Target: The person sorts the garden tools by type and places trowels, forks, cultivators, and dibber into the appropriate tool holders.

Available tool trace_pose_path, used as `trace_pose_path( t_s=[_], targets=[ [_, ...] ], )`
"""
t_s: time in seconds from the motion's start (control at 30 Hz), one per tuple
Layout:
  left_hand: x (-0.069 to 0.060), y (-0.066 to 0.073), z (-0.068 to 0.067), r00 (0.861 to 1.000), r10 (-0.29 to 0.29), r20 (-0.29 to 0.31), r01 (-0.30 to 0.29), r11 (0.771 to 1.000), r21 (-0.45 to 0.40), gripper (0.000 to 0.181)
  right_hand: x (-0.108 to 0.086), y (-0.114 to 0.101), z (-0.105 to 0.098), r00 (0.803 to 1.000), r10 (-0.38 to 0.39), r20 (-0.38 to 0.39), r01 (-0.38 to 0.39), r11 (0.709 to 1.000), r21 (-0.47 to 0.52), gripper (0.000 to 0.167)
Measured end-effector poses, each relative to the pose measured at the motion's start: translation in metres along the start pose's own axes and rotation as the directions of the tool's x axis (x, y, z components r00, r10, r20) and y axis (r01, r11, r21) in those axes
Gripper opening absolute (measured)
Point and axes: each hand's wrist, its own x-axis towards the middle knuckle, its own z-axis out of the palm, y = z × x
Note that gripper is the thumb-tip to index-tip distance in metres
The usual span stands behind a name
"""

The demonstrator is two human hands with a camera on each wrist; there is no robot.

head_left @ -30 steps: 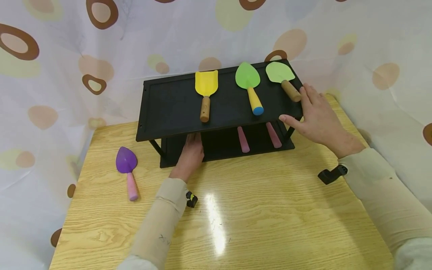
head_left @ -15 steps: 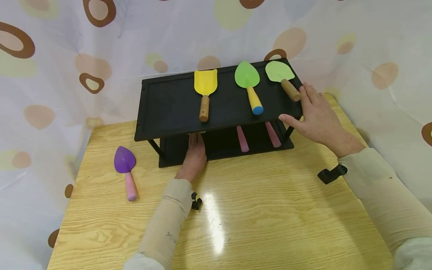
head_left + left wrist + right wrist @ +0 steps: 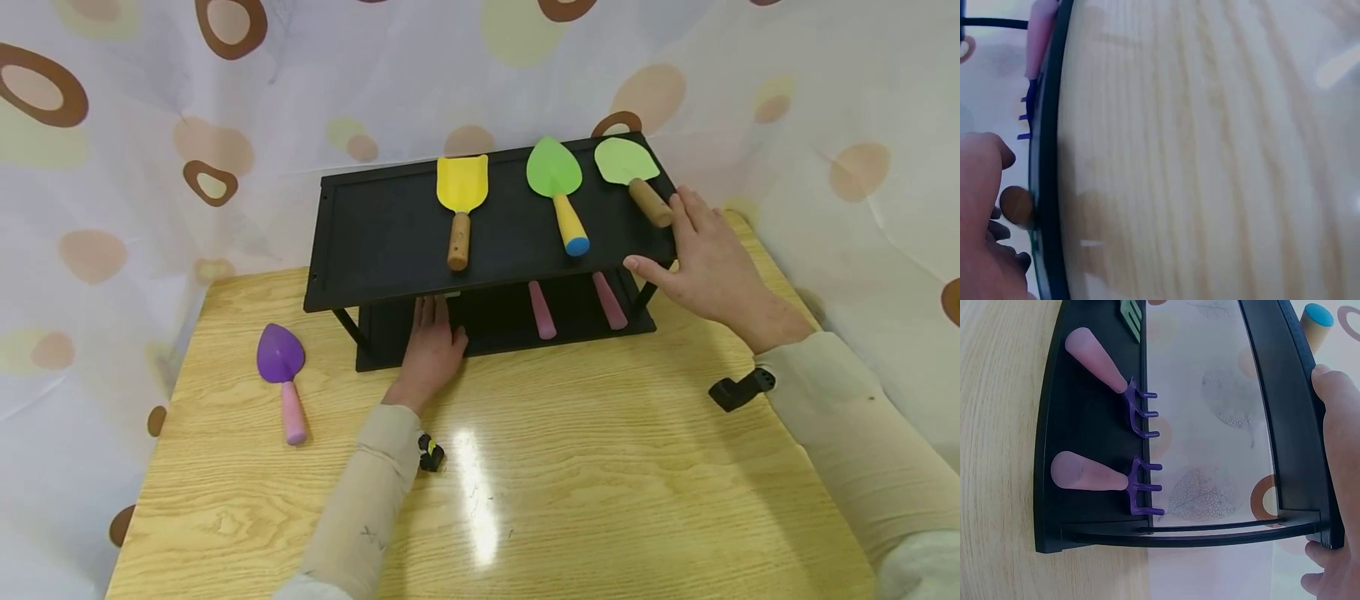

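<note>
My left hand (image 3: 429,354) reaches under the top board of a black two-tier shelf (image 3: 382,237), thumb spread from the fingers. In the left wrist view, the round end of a wooden handle (image 3: 1016,205) lies between thumb and fingers, apparently untouched; its tool is hidden. Further along the lower tier are two purple hand rakes with pink handles, one rake (image 3: 1094,359) slanted, the other rake (image 3: 1091,472) nearer the shelf's end. Green tines (image 3: 1130,315) show beyond them. My right hand (image 3: 712,258) rests on the top board's right front corner, fingers extended.
On the top board lie a yellow shovel (image 3: 462,183), a green trowel (image 3: 554,167) with a yellow handle, and a pale green trowel (image 3: 626,162). A purple trowel (image 3: 281,354) lies on the wooden table (image 3: 570,467). A patterned curtain (image 3: 420,75) hangs behind.
My left hand has shifted slightly under the top board, and its thumb now stands away from the fingers. My right hand stays at the corner.
</note>
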Motion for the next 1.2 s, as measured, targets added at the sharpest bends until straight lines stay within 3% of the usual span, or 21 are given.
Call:
trace_pose_path(
  t_s=[0.2, 0.43, 0.8, 1.03, 1.2],
  targets=[
    [-0.009, -0.001, -0.009, 0.999, 0.033, 0.004, -0.033, 0.998, 0.054, 0.070, -0.001, 0.002, 0.001, 1.000, 0.005, -0.003, -0.005, 1.000, 0.004, 0.103],
    [-0.028, -0.001, -0.022, 0.994, 0.106, -0.018, -0.104, 0.992, 0.075, 0.067, -0.001, 0.005, 0.000, 1.000, 0.018, 0.006, -0.018, 1.000, 0.007, 0.103],
    [-0.064, -0.007, -0.038, 0.972, 0.226, -0.068, -0.214, 0.965, 0.151, 0.064, -0.003, 0.006, -0.001, 1.000, 0.017, 0.002, -0.017, 1.000, 0.006, 0.103],
    [-0.092, -0.021, -0.049, 0.963, 0.260, -0.076, -0.247, 0.958, 0.149, 0.058, -0.001, 0.006, 0.000, 1.000, 0.010, -0.001, -0.010, 1.000, 0.010, 0.103],
    [-0.113, -0.037, -0.059, 0.957, 0.249, -0.151, -0.236, 0.966, 0.103, 0.058, 0.000, 0.005, 0.002, 1.000, 0.006, 0.000, -0.006, 1.000, 0.012, 0.103]
  ],
)
